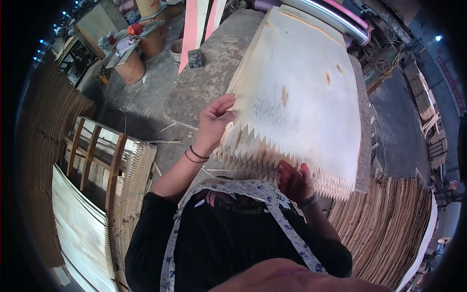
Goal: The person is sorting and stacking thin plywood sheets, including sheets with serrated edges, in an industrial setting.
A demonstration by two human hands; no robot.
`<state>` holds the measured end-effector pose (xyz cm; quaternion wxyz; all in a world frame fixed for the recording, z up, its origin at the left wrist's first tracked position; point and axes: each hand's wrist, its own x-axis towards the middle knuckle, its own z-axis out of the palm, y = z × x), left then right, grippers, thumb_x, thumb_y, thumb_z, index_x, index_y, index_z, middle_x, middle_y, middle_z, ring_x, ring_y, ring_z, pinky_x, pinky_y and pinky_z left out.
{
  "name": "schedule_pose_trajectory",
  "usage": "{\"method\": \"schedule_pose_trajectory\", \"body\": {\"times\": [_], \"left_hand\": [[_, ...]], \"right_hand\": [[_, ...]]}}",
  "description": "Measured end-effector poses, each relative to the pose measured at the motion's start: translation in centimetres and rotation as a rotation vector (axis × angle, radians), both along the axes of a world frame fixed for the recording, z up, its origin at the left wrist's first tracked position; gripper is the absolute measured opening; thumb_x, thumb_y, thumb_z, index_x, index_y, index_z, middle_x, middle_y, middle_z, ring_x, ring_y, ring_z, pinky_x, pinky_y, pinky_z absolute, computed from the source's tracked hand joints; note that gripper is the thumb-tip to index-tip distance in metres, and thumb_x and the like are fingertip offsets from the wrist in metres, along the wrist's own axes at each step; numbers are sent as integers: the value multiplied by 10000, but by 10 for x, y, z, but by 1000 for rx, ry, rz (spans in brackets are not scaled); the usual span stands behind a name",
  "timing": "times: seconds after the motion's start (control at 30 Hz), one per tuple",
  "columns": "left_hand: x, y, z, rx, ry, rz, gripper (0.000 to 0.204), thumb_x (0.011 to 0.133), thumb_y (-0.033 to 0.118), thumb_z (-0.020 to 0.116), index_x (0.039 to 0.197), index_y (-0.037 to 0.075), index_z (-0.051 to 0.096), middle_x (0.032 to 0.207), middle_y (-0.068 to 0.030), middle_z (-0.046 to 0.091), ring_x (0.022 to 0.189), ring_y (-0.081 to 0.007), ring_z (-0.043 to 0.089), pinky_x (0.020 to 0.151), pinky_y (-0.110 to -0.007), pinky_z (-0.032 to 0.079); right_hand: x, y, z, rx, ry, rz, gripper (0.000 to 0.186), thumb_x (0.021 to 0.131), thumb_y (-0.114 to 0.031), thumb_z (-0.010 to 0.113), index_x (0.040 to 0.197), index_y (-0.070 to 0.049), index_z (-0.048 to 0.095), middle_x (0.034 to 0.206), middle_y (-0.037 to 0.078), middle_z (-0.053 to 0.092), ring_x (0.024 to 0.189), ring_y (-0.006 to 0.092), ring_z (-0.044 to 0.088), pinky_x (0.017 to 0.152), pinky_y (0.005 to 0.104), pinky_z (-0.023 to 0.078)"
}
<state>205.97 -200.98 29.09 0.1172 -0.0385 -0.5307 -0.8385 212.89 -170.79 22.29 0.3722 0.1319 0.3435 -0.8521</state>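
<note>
In front of me lies a stack of pale wood veneer sheets [311,97] with saw-toothed near ends. Brown knots and a grey smudge mark the top sheet. My left hand [216,121] is at the stack's left edge, its thumb and fingers closed on the rim of the top veneer sheet. Below the toothed near edge, my right hand [296,182] has its thumb and fingers apart and holds nothing that I can see. Its fingertips come close to the teeth; whether they touch is unclear.
A shiny metal roller [335,19] spans the far end of the stack. Slatted wood and more veneer [80,224] stand at my left, and a thick veneer pile [389,228] at my right. Brown drums [130,68] and a small dark block [195,58] are at the far left.
</note>
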Motion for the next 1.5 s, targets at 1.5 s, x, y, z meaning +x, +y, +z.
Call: {"method": "schedule_pose_trajectory", "body": {"times": [1.5], "left_hand": [[12,17,-19,-399,-134,-199,480,826,-43,538,1279,49,408,873,-46,617,751,-64,544,657,-212,420]], "right_hand": [[-18,41,-8,4,100,369,605,914,-488,425,1329,-49,412,1094,125,611,769,197,599,715,344,478]]}}
